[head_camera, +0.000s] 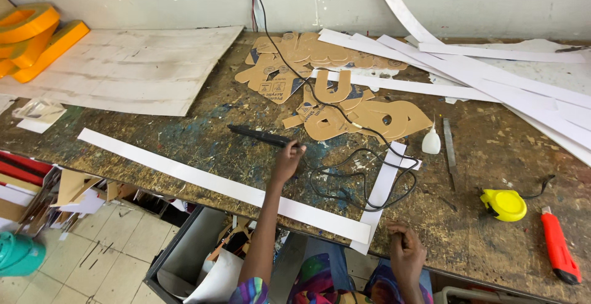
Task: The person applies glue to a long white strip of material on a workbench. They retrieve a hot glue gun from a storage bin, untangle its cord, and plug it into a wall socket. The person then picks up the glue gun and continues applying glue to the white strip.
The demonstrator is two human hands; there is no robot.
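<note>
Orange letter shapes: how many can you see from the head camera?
2 at least, both at the far left by the wall: an upper orange letter shape and a lower orange letter shape beside it. The frame edge cuts them off, so more may be hidden.

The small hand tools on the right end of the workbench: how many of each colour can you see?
Yellow: 1, the round tape measure
Red: 1, the utility knife
White: 1, the small squeeze bottle
Grey: 1, the metal ruler
Total: 4
</note>
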